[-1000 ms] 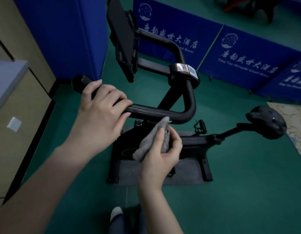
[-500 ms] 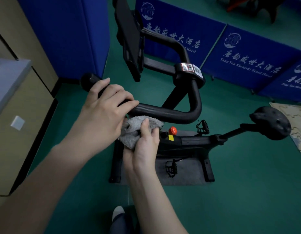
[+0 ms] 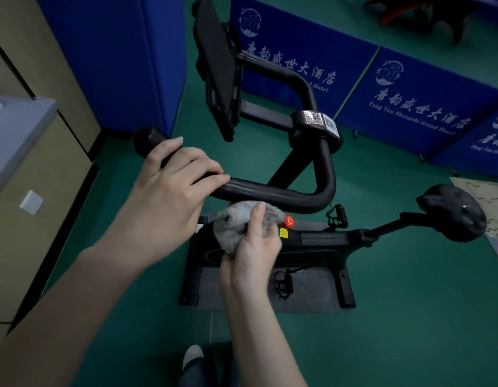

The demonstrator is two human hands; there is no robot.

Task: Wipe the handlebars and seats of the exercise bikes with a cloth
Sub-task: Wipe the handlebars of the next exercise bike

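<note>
Now left hand (image 3: 169, 188) grips handlebar (image 3: 270, 194); right hand (image 3: 253, 247) clutches cloth (image 3: 236, 219) just beneath.

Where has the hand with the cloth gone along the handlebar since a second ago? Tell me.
Yes. The right hand with the cloth has slid along the handlebar, away from the bend and toward the left hand.

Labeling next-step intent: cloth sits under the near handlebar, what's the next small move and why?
Probably slide the grey cloth rightward along the handlebar toward its bend. The right hand holds it just beneath the bar, beside the left hand gripping the end; the seat is untouched.
</note>
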